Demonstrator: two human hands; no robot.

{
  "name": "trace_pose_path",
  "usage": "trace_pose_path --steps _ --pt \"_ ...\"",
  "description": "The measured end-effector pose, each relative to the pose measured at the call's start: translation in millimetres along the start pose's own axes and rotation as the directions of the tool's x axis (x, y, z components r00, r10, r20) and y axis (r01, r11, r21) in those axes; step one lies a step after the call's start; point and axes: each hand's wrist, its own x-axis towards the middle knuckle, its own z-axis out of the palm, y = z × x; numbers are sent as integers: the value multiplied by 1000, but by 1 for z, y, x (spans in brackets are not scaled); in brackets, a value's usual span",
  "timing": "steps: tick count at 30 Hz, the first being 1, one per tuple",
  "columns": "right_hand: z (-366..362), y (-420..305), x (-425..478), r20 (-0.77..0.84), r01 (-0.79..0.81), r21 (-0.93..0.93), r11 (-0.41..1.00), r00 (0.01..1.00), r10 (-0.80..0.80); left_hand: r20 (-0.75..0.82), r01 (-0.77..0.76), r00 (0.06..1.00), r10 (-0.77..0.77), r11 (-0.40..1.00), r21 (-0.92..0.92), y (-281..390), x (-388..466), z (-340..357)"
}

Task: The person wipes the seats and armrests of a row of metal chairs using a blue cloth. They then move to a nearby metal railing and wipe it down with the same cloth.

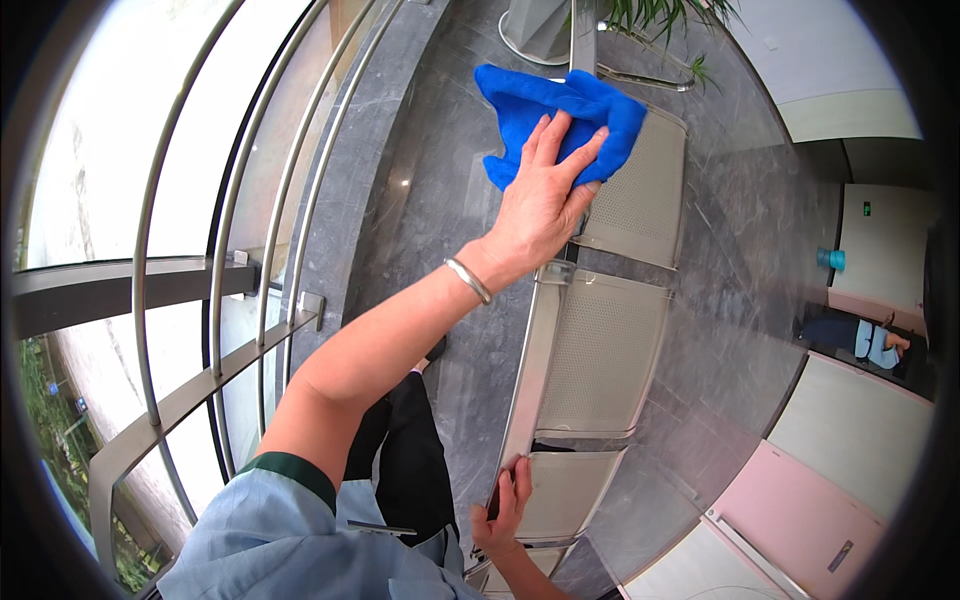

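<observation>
My left hand (551, 176) lies over a blue cloth (517, 112), fingers spread on its folds with part of it bunched under them. A metal bangle (466, 280) circles that wrist. The cloth rests over the far end of a metal waiting bench, hiding part of a perforated panel (645, 187) there. Lower down, my right hand (506, 506) has its fingers curled around the bench's long metal rail (529, 375). Beside the rail, between my hands, is another perforated panel (600, 352).
Metal railing bars (262, 277) and windows stand at left, beside a grey stone ledge (375, 142). Beyond the bench's far end is a grey planter (540, 30) with a green plant (660, 15). A person (874, 343) is at far right, near pink and white wall panels (795, 495).
</observation>
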Motion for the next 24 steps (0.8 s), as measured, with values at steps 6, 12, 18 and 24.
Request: trace_pose_path --steps 6,12,18,24 --pt "-2 0 -3 17 -16 -23 1000 1000 17 265 -141 964 -3 841 522 -4 67 -8" --pt "-8 0 -7 79 -48 41 998 996 45 264 -193 964 -5 670 717 -40 149 3" --pt "-33 0 59 87 -82 33 996 993 79 175 -101 981 -78 562 821 -74 214 13" --pt "-33 18 247 -150 174 174 969 977 -148 86 1 991 -101 652 758 -84 249 26"
